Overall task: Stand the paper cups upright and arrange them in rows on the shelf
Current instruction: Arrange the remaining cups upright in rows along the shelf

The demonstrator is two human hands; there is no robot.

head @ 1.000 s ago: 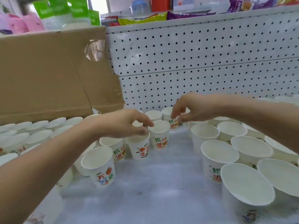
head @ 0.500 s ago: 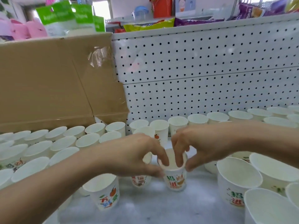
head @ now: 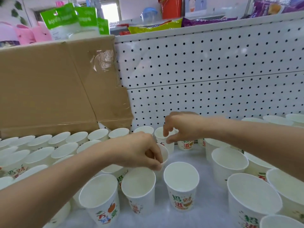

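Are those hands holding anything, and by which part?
The left hand pinches a paper cup by its rim; the right hand seems to pinch the rim of the cup behind.

The middle cup [head: 165,153] sits in the left hand [head: 139,150]'s fingers; the rear cup [head: 159,134] stands under the right hand [head: 182,127]; a lone cup [head: 181,180] stands before both hands; cup rows [head: 49,150] spread left of the left hand, a cardboard box [head: 49,88] behind them; more cups [head: 230,160] lie beneath the right forearm; a pegboard [head: 213,71] rises behind the right hand.

Left grip [head: 136,150] — new cup [head: 164,153], right grip [head: 182,127] rearward
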